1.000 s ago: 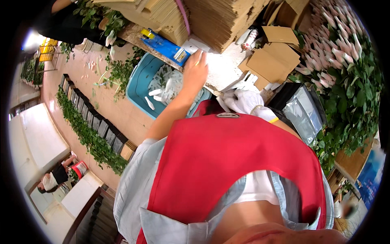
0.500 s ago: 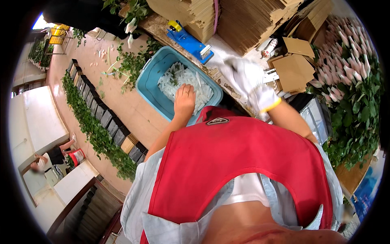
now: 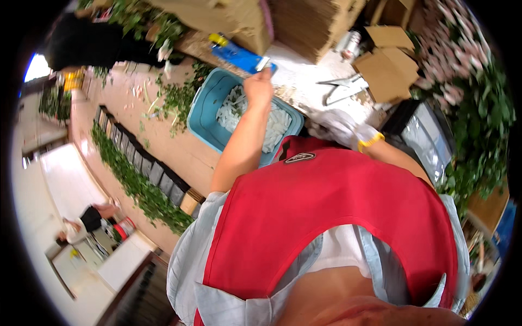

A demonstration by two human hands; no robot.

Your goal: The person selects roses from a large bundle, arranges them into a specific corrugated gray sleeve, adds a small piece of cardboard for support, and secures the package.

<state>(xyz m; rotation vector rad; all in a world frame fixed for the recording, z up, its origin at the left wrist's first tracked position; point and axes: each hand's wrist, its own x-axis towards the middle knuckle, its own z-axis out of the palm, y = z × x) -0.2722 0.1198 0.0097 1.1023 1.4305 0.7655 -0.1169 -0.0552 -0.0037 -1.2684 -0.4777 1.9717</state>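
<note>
My bare left hand (image 3: 259, 89) reaches over a blue tub (image 3: 209, 122) to the cutter end of a blue tape dispenser (image 3: 234, 56) on the worktable. Its fingertips are closed together at that end; whether tape is between them is too small to tell. White slips or sleeves (image 3: 277, 127) lie loose in the tub, partly hidden under my left forearm. At the table's near edge, close to my red apron, is my right hand (image 3: 334, 126) in a white glove with a yellow cuff. Blur hides how its fingers are set.
Scissors-like metal tools (image 3: 345, 89) lie on the table beside a folded cardboard piece (image 3: 389, 70). Behind stand tall cardboard stacks (image 3: 304, 24). Wrapped pink flowers (image 3: 457, 43) and leaves crowd the right. A planter row (image 3: 141, 168) lines the floor at left; two other people are farther off.
My left hand has left the white slips in the tub for the tape dispenser's end. My gloved right hand has come down from over the table, nearer my apron.
</note>
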